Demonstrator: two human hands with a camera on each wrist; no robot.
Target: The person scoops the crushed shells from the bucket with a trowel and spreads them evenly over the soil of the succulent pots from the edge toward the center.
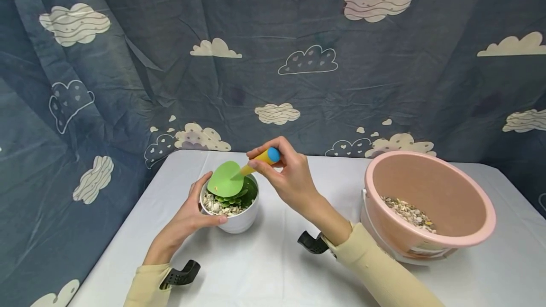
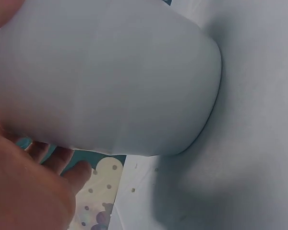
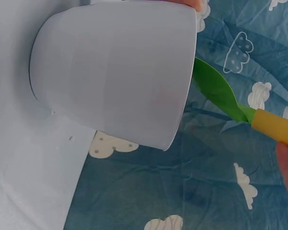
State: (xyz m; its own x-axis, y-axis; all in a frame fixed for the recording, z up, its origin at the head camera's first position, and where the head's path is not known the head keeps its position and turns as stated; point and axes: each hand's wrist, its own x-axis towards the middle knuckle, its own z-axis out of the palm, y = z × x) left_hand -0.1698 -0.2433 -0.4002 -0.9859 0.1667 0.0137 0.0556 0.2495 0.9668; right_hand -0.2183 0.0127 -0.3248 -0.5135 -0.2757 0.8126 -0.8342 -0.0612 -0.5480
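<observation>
"Two hands are seen in the frame; what is held by the left one?"

"A white pot (image 1: 239, 223), left of the lower centre, is gripped by the left hand (image 1: 187, 217). The thumb is pressed to the near rim, and the other fingers are curved round the left side."

"And by the right hand (image 1: 290, 176)?"

"A small shovel (image 1: 248, 169) is held at the frame's centre. Its yellow handle (image 3: 276, 128) is pinched between thumb and fingertips, near the blue end. The green blade (image 1: 225, 181) is tilted over the pot, and part of the plant (image 1: 230, 201) is hidden by it."

"What is contained in the pot?"

"Pale pebbles (image 1: 215, 206) are spread around the plant."

"And at the right of the frame?"

"More pebbles (image 1: 409, 214) are held in a pink bucket (image 1: 439, 184), which is set on the white tabletop (image 1: 268, 264)."
</observation>
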